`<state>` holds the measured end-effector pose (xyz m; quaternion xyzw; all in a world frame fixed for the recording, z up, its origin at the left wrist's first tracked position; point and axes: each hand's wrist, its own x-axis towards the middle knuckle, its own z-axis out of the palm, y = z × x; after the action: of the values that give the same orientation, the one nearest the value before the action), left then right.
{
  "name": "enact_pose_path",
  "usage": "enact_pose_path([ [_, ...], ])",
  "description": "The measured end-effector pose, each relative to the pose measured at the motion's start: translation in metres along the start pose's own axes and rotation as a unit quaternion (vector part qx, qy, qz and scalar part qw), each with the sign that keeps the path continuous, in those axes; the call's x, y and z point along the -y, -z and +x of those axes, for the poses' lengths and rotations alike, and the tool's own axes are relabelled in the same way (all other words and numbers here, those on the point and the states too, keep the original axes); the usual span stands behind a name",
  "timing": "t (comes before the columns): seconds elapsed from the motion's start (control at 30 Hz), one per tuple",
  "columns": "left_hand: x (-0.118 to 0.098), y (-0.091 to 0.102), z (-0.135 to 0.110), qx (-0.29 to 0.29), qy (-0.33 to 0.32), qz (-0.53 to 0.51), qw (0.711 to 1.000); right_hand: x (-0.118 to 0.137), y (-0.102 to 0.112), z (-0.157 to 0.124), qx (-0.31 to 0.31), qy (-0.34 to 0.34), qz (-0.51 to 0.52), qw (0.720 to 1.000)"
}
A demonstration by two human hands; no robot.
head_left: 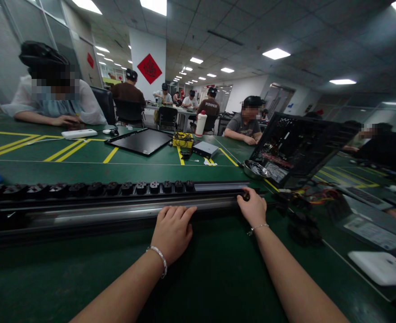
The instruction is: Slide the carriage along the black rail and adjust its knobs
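Observation:
A long dark metal rail (124, 211) lies across the bench in front of me, its open channel facing up. Behind that channel runs a row of black plugs (113, 188) with metal pins, side by side in a second strip. My left hand (173, 233) is closed over the rail's near edge, fingers curled on it and thumb on my side. At the rail's right end, my right hand (253, 207) is closed, thumb and forefinger pinching a small dark round part (245, 196). Its exact kind is too small to make out.
Beyond the rail lie a black flat panel (140, 141), a yellow box with cables (182, 140) and a grey box (206, 148). An open computer case (285, 148) stands right, beside a metal bowl (256, 169). Black plugs (304, 228) and a white device (381, 268) lie nearer. People sit around.

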<state>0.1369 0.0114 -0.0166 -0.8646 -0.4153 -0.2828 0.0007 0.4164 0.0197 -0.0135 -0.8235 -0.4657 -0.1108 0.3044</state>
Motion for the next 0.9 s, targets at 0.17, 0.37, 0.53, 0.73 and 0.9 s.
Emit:
enact_pose_path([
  [0.17, -0.0001, 0.0000, 0.0002, 0.002, -0.001, 0.005, 1.000, 0.0018, 0.0003, -0.0005, -0.004, 0.000, 0.003, 1.000],
  [0.37, 0.0003, 0.0005, 0.0002, 0.002, -0.001, 0.007, 1.000, 0.0037, 0.0017, -0.0017, -0.013, 0.000, 0.010, 1.000],
  [0.53, -0.0003, 0.0010, 0.0004, 0.001, -0.002, 0.008, 1.000, 0.0031, 0.0025, -0.0006, -0.002, -0.005, 0.007, 1.000],
  [0.73, -0.0004, 0.0009, -0.0001, 0.007, -0.001, 0.005, 1.000, 0.0027, 0.0033, 0.0011, 0.002, -0.006, 0.005, 1.000],
  [0.9, -0.0008, 0.0020, 0.0003, 0.009, 0.000, 0.005, 1.000, 0.0014, 0.0043, 0.0023, 0.003, -0.015, 0.015, 1.000],
])
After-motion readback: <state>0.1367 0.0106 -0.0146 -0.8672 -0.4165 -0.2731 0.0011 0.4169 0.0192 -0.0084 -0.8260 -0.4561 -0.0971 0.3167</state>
